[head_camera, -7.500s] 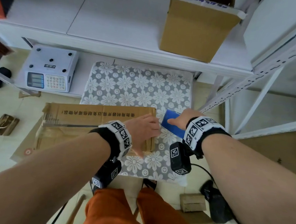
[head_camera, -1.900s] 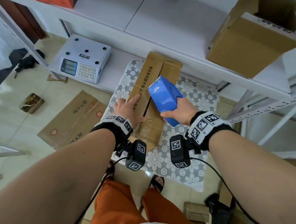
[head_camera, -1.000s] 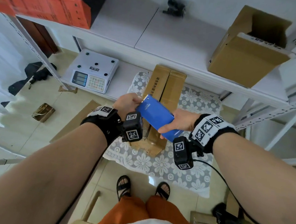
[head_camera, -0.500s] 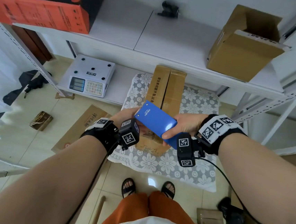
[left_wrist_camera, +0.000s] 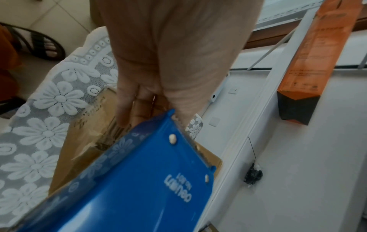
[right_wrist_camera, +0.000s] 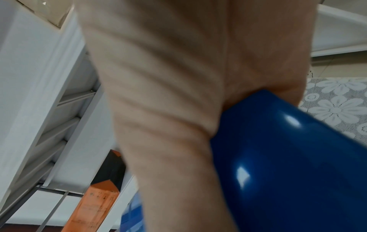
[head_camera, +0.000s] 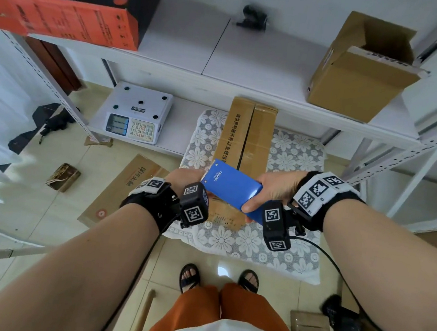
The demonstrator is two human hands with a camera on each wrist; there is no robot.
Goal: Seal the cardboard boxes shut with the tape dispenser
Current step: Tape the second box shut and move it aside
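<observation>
A long brown cardboard box point(head_camera: 246, 141) lies lengthwise on a floral lace mat point(head_camera: 296, 151), its two top flaps meeting along a dark middle seam. Above the box's near end my right hand point(head_camera: 273, 189) grips the rear of a blue tape dispenser point(head_camera: 230, 186), also seen in the right wrist view point(right_wrist_camera: 288, 157). My left hand point(head_camera: 184, 178) is at the dispenser's toothed front edge. In the left wrist view its fingers point(left_wrist_camera: 127, 102) and thumb come together just behind that edge of the dispenser point(left_wrist_camera: 149, 180). The tape itself is hidden.
A white weighing scale point(head_camera: 136, 116) stands left of the mat on the low shelf. On the shelf above are an open brown carton point(head_camera: 360, 69) and an orange-and-black box point(head_camera: 67, 9). Flattened cardboard point(head_camera: 121, 190) lies on the floor; white rack posts point(head_camera: 407, 183) rise at right.
The box has been turned lengthwise. My left hand left the box top and went to the dispenser's front edge. Both hands drew the dispenser back toward me, off the box.
</observation>
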